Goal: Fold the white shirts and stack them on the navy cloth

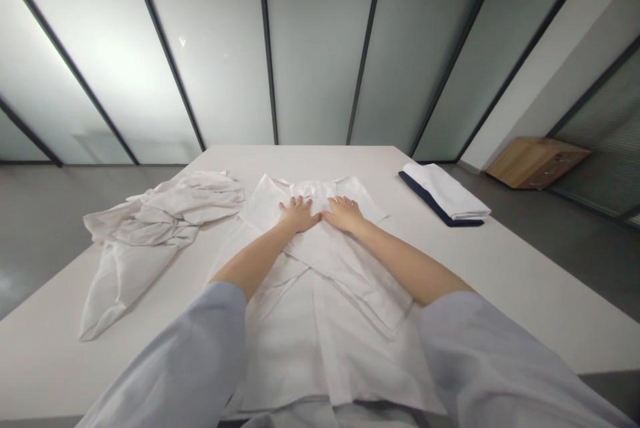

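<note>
A white garment, which looks like a shirt or coat, lies spread out before me, its lower hem at the near table edge. Its sleeves are crossed over its front. My left hand rests flat on its upper part, fingers spread. Beside it, my right hand presses on the cloth too, fingers extended, with the two thumbs almost touching. Neither hand grips the fabric. My forearms and sleeves cover parts of the garment's sides.
On the left, a crumpled white garment hangs slightly over the edge of the white table. At the right lie a folded white cloth and a dark blue piece under it. A wooden cabinet stands on the floor beyond.
</note>
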{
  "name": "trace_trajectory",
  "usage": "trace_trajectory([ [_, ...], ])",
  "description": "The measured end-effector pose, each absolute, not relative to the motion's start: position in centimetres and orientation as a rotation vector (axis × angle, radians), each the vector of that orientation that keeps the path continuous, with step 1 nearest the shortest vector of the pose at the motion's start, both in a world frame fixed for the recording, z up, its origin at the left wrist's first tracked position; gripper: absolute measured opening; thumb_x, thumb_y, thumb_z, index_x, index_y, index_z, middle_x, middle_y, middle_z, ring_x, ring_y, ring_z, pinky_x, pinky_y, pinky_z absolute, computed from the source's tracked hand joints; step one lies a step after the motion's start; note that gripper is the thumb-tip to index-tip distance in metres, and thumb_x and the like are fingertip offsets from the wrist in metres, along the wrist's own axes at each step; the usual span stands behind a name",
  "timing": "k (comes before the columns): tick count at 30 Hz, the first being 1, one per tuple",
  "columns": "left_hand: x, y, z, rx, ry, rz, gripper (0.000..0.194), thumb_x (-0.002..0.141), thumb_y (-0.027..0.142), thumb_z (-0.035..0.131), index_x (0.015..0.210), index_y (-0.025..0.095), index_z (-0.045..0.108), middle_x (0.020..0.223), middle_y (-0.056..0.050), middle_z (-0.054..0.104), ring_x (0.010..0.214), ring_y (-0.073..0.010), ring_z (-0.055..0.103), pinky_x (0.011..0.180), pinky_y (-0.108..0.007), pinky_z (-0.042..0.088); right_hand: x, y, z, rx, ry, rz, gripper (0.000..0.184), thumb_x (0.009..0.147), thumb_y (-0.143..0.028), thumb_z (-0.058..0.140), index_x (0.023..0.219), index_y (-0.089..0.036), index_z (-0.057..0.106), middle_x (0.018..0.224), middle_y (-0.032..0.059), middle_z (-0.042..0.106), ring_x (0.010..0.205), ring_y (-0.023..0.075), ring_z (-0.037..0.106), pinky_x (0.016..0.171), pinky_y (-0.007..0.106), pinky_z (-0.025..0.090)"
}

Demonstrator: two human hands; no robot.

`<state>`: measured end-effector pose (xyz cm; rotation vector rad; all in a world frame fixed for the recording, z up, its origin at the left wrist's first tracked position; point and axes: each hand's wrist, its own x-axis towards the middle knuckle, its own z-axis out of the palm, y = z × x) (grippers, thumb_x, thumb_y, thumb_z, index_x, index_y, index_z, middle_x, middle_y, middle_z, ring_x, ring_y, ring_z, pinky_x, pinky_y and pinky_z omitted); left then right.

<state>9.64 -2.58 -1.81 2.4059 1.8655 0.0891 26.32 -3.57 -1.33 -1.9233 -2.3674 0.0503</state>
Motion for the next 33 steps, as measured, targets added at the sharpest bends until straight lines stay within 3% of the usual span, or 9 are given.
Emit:
trace_trajectory([
  [4,9.2,-1.9,-1.8,2.494,1.865,0.222,0.060,0.092,0.059,0.031,0.138,0.024,0.044,0.146,-0.014,0.043,0.135,-0.0321,0.035,0.108,-0.061,0.024,25.9,-5.6,-2.5,-2.014,-2.382,0.162,0.071,0.092,-0.066,0.028,0.149,-0.024,0.033,0.157,0.0155,0.024,0.141,0.0393,0.022,0.108,0.061,0.019],
  [6,9.1,-2.2,-1.7,2.508,1.855,0.246,0.056,0.093,0.056,0.030,0.137,0.024,0.044,0.143,-0.013,0.046,0.133,-0.0306,0.038,0.108,-0.058,0.026,26.0,-5.4,-2.8,-2.017,-2.379,0.197,0.074,0.092,-0.069,0.024,0.151,-0.024,0.027,0.159,0.0151,0.017,0.143,0.0395,0.016,0.109,0.062,0.015],
  [10,9.2,-3.4,-1.3,2.396,1.897,0.165,0.065,0.091,0.064,0.025,0.143,0.027,0.038,0.151,-0.013,0.036,0.137,-0.0343,0.032,0.106,-0.064,0.025,26.8,-2.9,-2.8,-2.007,-2.392,0.236,0.075,0.092,-0.070,0.023,0.152,-0.025,0.026,0.159,0.0144,0.016,0.144,0.0390,0.014,0.110,0.061,0.014],
  [14,9.5,-4.6,-1.5,2.236,1.970,0.020,0.079,0.085,0.075,0.021,0.148,0.029,0.034,0.157,-0.014,0.026,0.141,-0.0423,0.022,0.101,-0.074,0.020,27.5,-0.4,-2.4,-1.956,-2.411,0.179,0.069,0.093,-0.066,0.029,0.148,-0.024,0.035,0.157,0.0145,0.023,0.142,0.0379,0.021,0.110,0.056,0.019],
  [19,9.2,-3.5,-1.9,2.249,1.969,-0.016,0.086,0.082,0.077,0.022,0.152,0.027,0.024,0.161,-0.014,0.013,0.144,-0.0430,0.010,0.104,-0.074,0.013,27.2,0.1,-1.6,-1.903,-2.378,0.047,0.064,0.094,-0.058,0.037,0.144,-0.019,0.038,0.152,0.0170,0.034,0.138,0.0331,0.031,0.110,0.049,0.023],
  [24,8.3,-0.7,-1.7,2.294,1.970,0.030,0.080,0.085,0.074,0.024,0.150,0.028,0.030,0.160,-0.014,0.018,0.144,-0.0413,0.014,0.106,-0.071,0.014,26.1,-2.0,-1.3,-1.882,-2.423,0.168,0.071,0.091,-0.065,0.034,0.148,-0.023,0.034,0.153,0.0149,0.033,0.140,0.0346,0.028,0.111,0.053,0.021],
  [29,7.9,-0.8,-1.6,2.461,1.922,0.122,0.067,0.092,0.063,0.022,0.138,0.020,0.046,0.150,-0.017,0.037,0.137,-0.0358,0.033,0.107,-0.059,0.026,26.3,-3.9,-2.7,-1.964,-2.442,0.281,0.074,0.090,-0.071,0.027,0.151,-0.029,0.027,0.160,0.0115,0.018,0.143,0.0397,0.015,0.109,0.063,0.016],
  [33,7.5,-2.8,-1.2,2.528,1.854,0.061,0.063,0.093,0.059,0.027,0.141,0.019,0.040,0.151,-0.016,0.037,0.137,-0.0306,0.034,0.108,-0.049,0.029,27.0,-2.9,-3.1,-1.945,-2.443,0.243,0.071,0.092,-0.070,0.024,0.152,-0.032,0.026,0.160,0.0098,0.017,0.144,0.0378,0.014,0.110,0.061,0.014],
])
